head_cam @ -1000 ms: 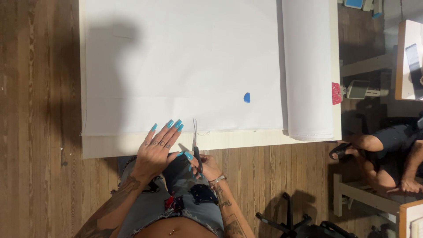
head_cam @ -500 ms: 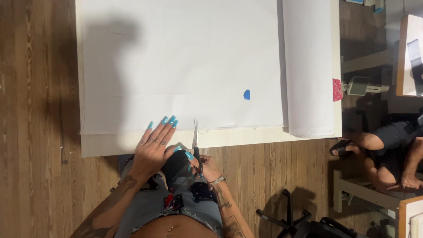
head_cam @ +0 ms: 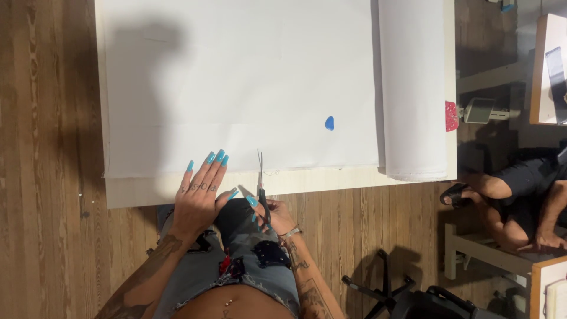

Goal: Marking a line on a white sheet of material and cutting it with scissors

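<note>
R hand (head_cam: 273, 214) gripped the handles of the scissors (head_cam: 260, 184), fingers curled through them; blades pointed away from her, tips just at the near edge of the white fabric (head_cam: 236, 88), almost closed as far as I could tell. L hand (head_cam: 199, 195) lay flat just left of the blades, fingers spread, pressing table edge (head_cam: 331, 180) w/ fingertips on the fabric hem. Step looked like starting a cut at the hem. Next move prob needed the cloth held taut beside the blades & a straight line away from her. Farther right: small blue chalk (head_cam: 329, 123), then the fabric roll (head_cam: 412, 88). Another person's legs (head_cam: 520, 195) sat well off to the right.
</note>
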